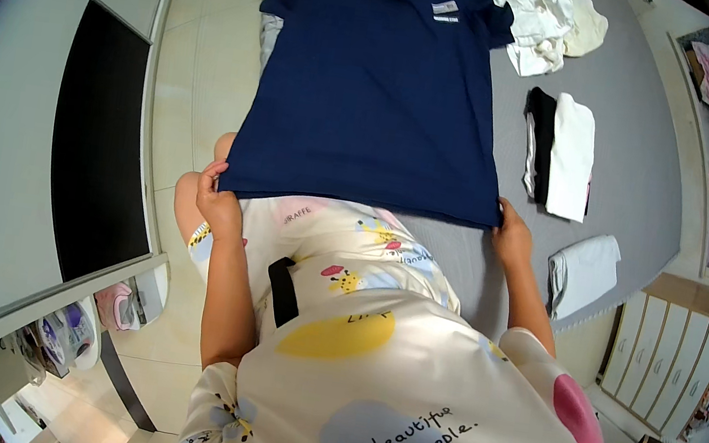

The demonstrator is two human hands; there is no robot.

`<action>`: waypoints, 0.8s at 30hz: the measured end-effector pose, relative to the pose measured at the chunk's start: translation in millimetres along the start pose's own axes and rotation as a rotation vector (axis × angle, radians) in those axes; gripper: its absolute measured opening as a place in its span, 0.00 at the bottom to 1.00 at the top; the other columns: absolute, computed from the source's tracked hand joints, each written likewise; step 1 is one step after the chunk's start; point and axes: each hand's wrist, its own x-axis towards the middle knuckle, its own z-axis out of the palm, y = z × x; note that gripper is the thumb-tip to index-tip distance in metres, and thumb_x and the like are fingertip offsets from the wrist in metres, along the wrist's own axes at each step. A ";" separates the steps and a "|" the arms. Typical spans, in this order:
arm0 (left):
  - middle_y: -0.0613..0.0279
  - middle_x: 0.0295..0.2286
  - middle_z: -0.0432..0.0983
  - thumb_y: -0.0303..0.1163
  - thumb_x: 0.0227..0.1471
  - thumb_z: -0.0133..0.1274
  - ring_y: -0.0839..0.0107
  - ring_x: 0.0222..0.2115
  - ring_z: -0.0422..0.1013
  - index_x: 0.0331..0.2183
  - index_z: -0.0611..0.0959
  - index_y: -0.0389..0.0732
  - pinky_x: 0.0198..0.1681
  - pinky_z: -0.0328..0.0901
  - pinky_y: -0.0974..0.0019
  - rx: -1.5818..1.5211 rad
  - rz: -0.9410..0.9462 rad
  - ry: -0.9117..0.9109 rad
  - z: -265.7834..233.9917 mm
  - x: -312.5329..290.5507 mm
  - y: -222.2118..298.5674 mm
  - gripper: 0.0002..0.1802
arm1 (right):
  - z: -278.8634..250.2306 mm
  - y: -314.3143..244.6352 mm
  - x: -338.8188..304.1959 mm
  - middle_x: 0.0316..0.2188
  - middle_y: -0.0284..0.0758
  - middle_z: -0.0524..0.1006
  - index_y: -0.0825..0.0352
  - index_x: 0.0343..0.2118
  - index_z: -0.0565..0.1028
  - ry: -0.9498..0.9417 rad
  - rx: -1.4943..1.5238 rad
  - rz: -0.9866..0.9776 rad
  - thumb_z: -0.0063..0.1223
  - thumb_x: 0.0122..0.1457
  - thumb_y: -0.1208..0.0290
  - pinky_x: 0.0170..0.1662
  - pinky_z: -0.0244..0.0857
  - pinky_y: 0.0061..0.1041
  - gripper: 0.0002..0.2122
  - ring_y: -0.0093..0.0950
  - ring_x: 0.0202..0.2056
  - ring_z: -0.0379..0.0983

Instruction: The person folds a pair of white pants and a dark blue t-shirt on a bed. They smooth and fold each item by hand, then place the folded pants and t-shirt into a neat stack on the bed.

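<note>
Bed [651,173]: stretching out in grey;
Pale top [445,352]: draping loosely; carrying dark handwriting-style lettering;
Navy T-shirt [373,88]: lying front up across the bed; its hem [358,196] reaching the person's lap [304,225];
Left hand [219,204]: fingers pinching the hem's left corner;
Right hand [512,235]: fingers pinching its right corner;
Chest print [445,8]: showing a pale block over tiny white lettering

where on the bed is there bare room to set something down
Bare grey sheet lies right of the folded black and white clothes; a narrower strip runs between them and the navy shirt. Crowded: the far right end, under loose white clothes.
</note>
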 end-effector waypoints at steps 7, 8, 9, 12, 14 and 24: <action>0.56 0.37 0.71 0.09 0.37 0.43 0.68 0.39 0.67 0.34 0.77 0.35 0.41 0.62 0.71 0.183 -0.054 -0.058 -1.2 -0.8 13.8 0.19 | 19.6 -2.0 -11.2 0.41 0.43 0.73 0.64 0.49 0.66 0.053 0.094 -0.059 0.51 0.46 0.76 0.42 0.65 0.36 0.23 0.42 0.40 0.70; 0.56 0.39 0.70 0.07 0.33 0.40 0.66 0.42 0.67 0.34 0.77 0.35 0.45 0.62 0.69 0.268 0.023 -0.070 -1.0 -0.7 14.9 0.23 | 20.2 -3.2 -11.5 0.41 0.43 0.73 0.64 0.49 0.66 0.067 0.106 -0.057 0.51 0.46 0.76 0.42 0.65 0.36 0.22 0.42 0.40 0.70; 0.55 0.39 0.69 0.08 0.33 0.40 0.64 0.43 0.66 0.34 0.77 0.36 0.45 0.62 0.68 0.303 0.059 -0.088 0.1 -2.2 16.5 0.23 | 21.1 -3.3 -11.6 0.40 0.43 0.73 0.64 0.49 0.66 0.081 0.117 -0.056 0.51 0.47 0.76 0.42 0.65 0.36 0.22 0.42 0.40 0.71; 0.55 0.41 0.68 0.09 0.31 0.39 0.61 0.45 0.65 0.35 0.78 0.38 0.47 0.61 0.67 0.390 0.183 -0.140 2.8 -6.0 26.9 0.25 | 25.9 -0.4 -9.8 0.39 0.43 0.74 0.64 0.49 0.65 0.092 0.126 -0.039 0.51 0.46 0.76 0.42 0.65 0.36 0.23 0.42 0.40 0.71; 0.55 0.41 0.67 0.10 0.30 0.38 0.60 0.45 0.65 0.34 0.79 0.38 0.49 0.60 0.66 0.413 0.278 -0.174 1.8 -7.7 29.7 0.25 | 30.1 1.0 -7.6 0.39 0.43 0.74 0.64 0.49 0.65 0.092 0.118 -0.025 0.51 0.45 0.77 0.42 0.65 0.37 0.24 0.42 0.40 0.71; 0.57 0.40 0.71 0.11 0.39 0.36 0.67 0.39 0.68 0.25 0.77 0.35 0.37 0.65 0.71 -0.002 0.002 -0.003 -11.7 -1.6 12.1 0.16 | 23.6 1.0 -1.8 0.35 0.43 0.75 0.58 0.53 0.61 0.013 0.021 0.052 0.50 0.44 0.80 0.37 0.66 0.39 0.29 0.43 0.36 0.72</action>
